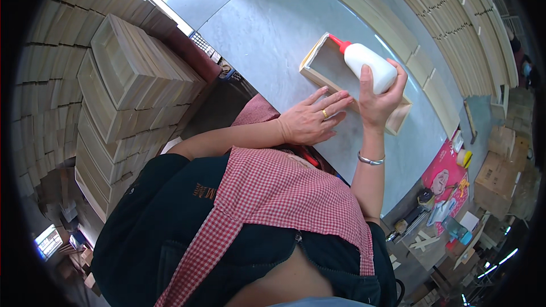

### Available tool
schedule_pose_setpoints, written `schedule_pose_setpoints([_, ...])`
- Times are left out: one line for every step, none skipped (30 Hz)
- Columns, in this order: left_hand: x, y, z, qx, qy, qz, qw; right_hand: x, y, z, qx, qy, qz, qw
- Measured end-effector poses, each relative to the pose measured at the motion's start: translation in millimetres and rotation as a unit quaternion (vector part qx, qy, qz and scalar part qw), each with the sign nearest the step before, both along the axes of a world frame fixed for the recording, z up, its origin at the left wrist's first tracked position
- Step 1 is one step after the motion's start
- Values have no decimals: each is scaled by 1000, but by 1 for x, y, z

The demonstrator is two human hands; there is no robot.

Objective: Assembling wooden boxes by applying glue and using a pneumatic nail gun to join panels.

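Glue bottle [369, 65] sits tipped in your right hand's [378, 99] grip, upper right of centre, over the wooden box [355, 82]; left hand [310, 119] lies flat and open. Squeeze hard and it'll probably blob over the rim.

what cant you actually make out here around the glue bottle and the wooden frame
- Head view: the near edge of the wooden frame is hidden by the left hand and right hand.
- Whether glue leaves the glue bottle at its red nozzle: too small.
- Small tools on the pink mat: blurred near the rim.
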State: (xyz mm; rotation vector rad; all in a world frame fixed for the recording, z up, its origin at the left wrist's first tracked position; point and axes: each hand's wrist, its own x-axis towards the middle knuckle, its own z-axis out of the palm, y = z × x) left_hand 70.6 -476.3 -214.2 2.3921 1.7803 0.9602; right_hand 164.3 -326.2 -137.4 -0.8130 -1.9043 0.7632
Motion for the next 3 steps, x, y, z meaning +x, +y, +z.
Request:
schedule_pose_setpoints([0,0,0,-1,1,1,1000,1,1,1,1,-2,-3,1000])
schedule_pose_setpoints([-1,0,1,-1,2,2,1000,3,2,2,3,-5,-6,1000])
schedule_pose_setpoints([-1,0,1,-2,4,3,1000,4,3,3,4,-7,-9,1000])
